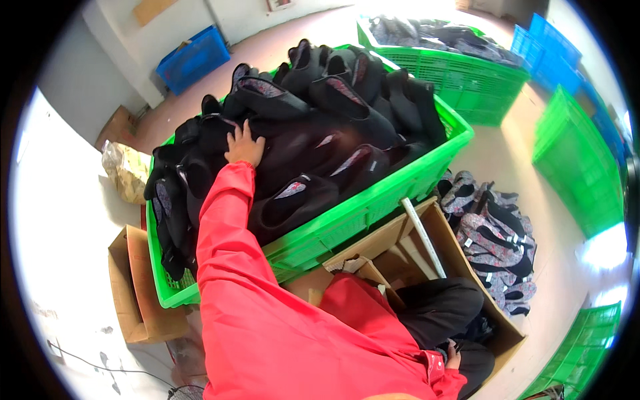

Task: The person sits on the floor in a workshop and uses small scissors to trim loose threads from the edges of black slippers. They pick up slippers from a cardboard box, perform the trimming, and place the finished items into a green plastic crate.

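My left hand (245,145) is stretched out over a heap of black soft slip-on shoes (273,100). Its fingers are spread and touch the shoes near the heap's middle, gripping none. Grey-and-red patterned lining shows in several of their openings. A large green plastic crate (320,230) holds the heap, which rises above its rim. Low at the right, my right hand (453,357) rests beside my black-trousered leg, half hidden by the red cuff. Its visible fingers look curled around something small and dark that I cannot make out.
Against the crate's near side stands an open cardboard box (497,310) with a white pole (425,239) leaning in it. Patterned shoes (497,240) lie piled on the floor to the right. Another filled green crate (460,83) stands behind; a smaller carton (137,293) is at left.
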`<state>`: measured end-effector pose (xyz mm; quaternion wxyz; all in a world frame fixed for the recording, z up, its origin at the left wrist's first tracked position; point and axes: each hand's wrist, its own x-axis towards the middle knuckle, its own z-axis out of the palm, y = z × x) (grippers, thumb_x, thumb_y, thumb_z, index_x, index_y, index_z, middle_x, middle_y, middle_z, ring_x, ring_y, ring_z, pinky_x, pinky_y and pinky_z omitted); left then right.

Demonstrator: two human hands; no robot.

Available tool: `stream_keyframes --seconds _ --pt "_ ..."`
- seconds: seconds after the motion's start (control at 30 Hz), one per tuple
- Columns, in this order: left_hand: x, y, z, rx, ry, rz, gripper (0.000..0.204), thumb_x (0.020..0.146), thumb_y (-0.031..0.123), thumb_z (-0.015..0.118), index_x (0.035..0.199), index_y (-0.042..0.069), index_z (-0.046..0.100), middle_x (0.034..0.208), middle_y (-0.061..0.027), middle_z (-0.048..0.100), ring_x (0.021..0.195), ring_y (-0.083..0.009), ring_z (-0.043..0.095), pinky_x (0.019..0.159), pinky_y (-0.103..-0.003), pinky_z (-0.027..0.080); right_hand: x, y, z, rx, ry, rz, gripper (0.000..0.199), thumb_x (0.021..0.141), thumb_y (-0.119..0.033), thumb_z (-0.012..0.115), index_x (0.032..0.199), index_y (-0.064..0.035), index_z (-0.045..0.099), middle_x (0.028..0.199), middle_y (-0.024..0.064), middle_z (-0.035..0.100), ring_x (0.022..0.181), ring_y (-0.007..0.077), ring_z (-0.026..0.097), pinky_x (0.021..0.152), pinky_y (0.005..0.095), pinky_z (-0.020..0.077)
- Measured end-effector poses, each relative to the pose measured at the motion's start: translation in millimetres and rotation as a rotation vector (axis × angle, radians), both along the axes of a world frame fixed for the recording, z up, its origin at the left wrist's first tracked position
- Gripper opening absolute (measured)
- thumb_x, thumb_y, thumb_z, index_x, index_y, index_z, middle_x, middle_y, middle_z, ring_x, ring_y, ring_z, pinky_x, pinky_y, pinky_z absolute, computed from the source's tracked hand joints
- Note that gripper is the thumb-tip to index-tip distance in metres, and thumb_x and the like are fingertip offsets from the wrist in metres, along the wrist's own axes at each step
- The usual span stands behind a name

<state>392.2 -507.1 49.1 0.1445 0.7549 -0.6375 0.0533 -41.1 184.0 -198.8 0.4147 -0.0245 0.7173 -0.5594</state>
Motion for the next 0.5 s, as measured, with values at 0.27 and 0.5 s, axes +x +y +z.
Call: stream_keyframes --seconds 0.27,0.5 --pt "-41.3 39.4 54.3 0.082 -0.321 0.098 0.064 0.088 0.045 0.056 0.144 0.019 0.040 0.143 -0.0217 0.043 0.134 -0.0365 0.038 0.098 -0.057 0.041 6.8 1.4 26.6 -0.075 0.013 -0.016 0.025 0.093 -0.010 0.053 0.111 0.0013 0.066 0.101 0.0076 0.068 0.095 0.0178 0.062 0.090 0.0300 0.0463" --pt "-158.5 109.0 65.3 -0.361 -0.334 -0.586 0.056 0.086 0.031 0.063 0.138 0.017 0.048 0.145 -0.0146 0.042 0.137 -0.0403 0.033 0.108 -0.051 0.036 13.0 -8.5 41.7 -0.293 -0.294 -0.152 0.021 0.095 -0.010 0.055 0.110 0.0003 0.065 0.095 0.0076 0.068 0.083 0.0159 0.065 0.079 0.0276 0.0511"
